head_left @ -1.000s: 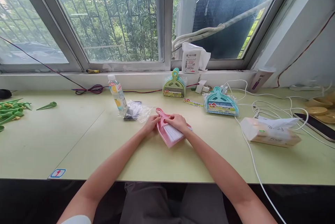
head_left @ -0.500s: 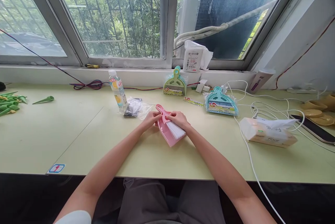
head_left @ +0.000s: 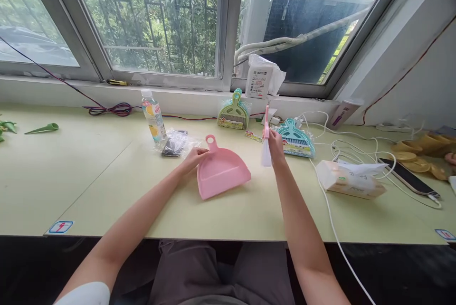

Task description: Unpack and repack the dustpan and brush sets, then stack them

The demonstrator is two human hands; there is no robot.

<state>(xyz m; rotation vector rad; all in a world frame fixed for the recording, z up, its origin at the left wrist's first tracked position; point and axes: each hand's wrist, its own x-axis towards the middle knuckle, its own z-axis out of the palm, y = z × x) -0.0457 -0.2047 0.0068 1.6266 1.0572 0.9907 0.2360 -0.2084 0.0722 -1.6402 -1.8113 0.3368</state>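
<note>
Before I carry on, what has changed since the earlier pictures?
The right hand has taken the pink brush off the pink dustpan and moved it to the right, turned edge-on, its bristles toward the near side. The dustpan's inside now shows uncovered. The left hand keeps hold of it near the handle. The bottle, green set and blue set stayed put.

Daylight enters through the far windows (head_left: pixel 171 20), with pale haze on the left pane (head_left: pixel 35 41). The table (head_left: pixel 124 191) is evenly bright, darkness lying below its near edge. Bristles of the brush (head_left: pixel 266 153) merge into a pale patch. Wide-angle distortion slants the outer window frames (head_left: pixel 71 20).
</note>
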